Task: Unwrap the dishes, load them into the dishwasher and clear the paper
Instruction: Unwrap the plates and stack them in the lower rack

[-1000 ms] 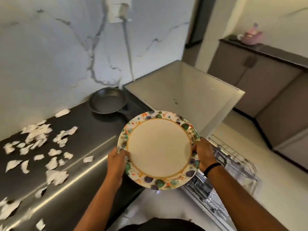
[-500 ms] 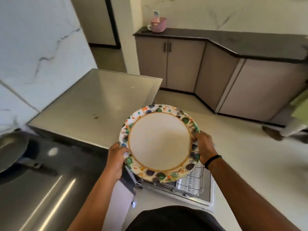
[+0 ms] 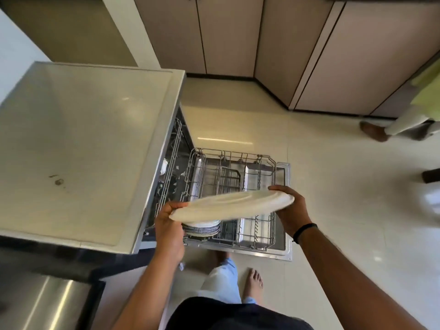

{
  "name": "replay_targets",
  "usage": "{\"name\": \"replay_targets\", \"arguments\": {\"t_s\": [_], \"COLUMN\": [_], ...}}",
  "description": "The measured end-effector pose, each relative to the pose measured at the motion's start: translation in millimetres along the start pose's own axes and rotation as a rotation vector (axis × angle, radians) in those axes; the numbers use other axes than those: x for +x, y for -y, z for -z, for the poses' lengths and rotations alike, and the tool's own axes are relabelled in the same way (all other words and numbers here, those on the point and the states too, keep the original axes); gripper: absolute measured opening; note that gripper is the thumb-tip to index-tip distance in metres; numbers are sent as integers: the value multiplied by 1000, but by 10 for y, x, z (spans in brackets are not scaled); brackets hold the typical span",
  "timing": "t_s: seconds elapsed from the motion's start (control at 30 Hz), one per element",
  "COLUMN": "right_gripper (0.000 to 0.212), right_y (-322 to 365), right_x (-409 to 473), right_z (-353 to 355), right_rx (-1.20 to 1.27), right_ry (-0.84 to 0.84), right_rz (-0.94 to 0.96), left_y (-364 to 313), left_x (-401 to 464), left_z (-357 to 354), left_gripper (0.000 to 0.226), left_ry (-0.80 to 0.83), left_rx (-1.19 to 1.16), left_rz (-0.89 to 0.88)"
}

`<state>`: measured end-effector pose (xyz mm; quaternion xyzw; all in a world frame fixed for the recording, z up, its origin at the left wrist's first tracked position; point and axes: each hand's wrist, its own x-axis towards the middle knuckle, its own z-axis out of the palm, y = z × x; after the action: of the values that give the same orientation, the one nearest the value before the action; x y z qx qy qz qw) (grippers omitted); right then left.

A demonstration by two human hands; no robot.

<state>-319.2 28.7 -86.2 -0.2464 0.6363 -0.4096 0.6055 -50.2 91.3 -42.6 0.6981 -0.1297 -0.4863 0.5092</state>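
Observation:
I hold a round plate (image 3: 231,206) tilted, its plain cream underside facing me, over the pulled-out lower rack (image 3: 238,186) of the open dishwasher. My left hand (image 3: 167,225) grips the plate's left rim. My right hand (image 3: 289,208) grips its right rim; a black band sits on that wrist. Under the plate's left end, a stack of patterned plates (image 3: 202,228) stands in the rack's near left corner. The dishwasher door (image 3: 284,210) lies flat open beneath the rack.
The white dishwasher top (image 3: 83,148) fills the left. A dark counter edge with a steel surface (image 3: 47,303) is at lower left. Cabinets (image 3: 238,36) line the back. Another person's foot (image 3: 373,131) stands on the tiled floor at right. My bare feet (image 3: 254,279) are below the door.
My view swung right and down from the counter with paper scraps to the open dishwasher. The plate went from face-up at chest height to tilted low over the rack.

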Motion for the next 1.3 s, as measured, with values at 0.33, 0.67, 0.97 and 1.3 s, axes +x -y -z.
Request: {"name": "replay_targets", "arguments": {"t_s": [0.33,0.67,0.97,1.3], "right_gripper": [96,21,69,70], "right_y": [-409,-887,-1468,-1580], "right_x": [891,2293,3301,3666], "right_z": [263,294,404,553], "right_rx": [212,487,107,94], "right_ry": [58,-199,-440,-418], "right_rz": [-241,-548,-526,-568], "left_y": [507,1186,1917,2077], "left_x": [1341,2433,2939,3114], "left_z": [-582,-1406,-1839,-2107], "left_gripper": [55,31,46,29], "left_ry": [186,249,288,82], "left_rx": [-118,46,-148,-34], "left_rz": [290,303,478,464]}}
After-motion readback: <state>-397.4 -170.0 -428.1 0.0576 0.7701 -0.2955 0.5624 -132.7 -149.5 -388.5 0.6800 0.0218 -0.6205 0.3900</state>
